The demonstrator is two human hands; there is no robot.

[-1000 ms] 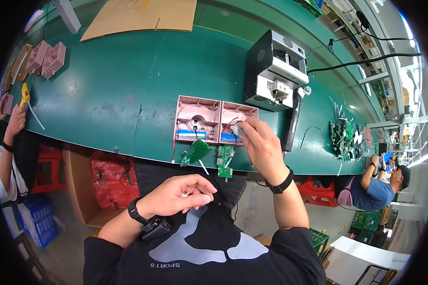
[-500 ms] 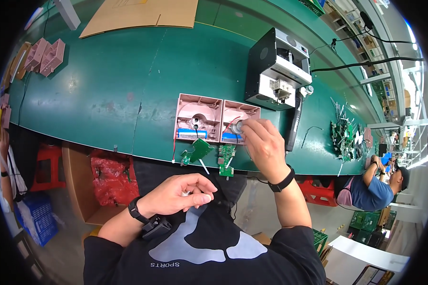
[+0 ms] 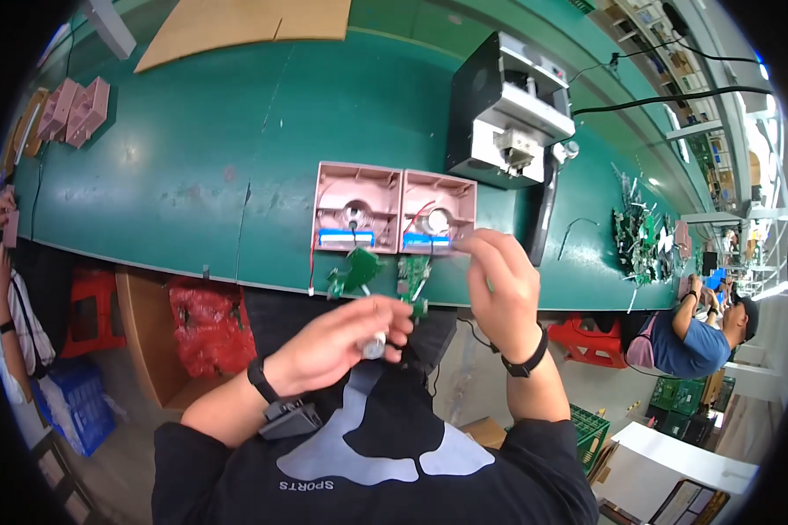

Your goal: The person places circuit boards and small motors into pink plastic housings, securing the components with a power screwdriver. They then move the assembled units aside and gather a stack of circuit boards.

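Two pink plastic housings, the left one [image 3: 359,185] and the right one [image 3: 451,185], stand side by side near the bench's front edge. Each contains a blue cylindrical battery, the left battery [image 3: 348,238] and the right battery [image 3: 426,240]. A round silver part [image 3: 438,220] sits inside the right housing, beside a red wire. Two green circuit boards, the left board [image 3: 356,269] and the right board [image 3: 414,273], hang toward the front edge. My left hand [image 3: 337,343], fingers curled, holds a small round silver part [image 3: 374,346]. My right hand [image 3: 503,284] is at the right housing's near corner, thumb and fingers apart.
A black-and-silver machine [image 3: 512,114] stands behind and right of the housings. Farther right lies a pile of wired green boards [image 3: 643,232]. More pink housings [image 3: 74,109] and cardboard [image 3: 245,22] are at the left and back. Co-workers sit at both sides, including a person in blue [image 3: 692,337].
My right hand has left the silver part in the right housing and drawn back to its near right corner. My left hand has turned and moved right, exposing the silver part it holds.
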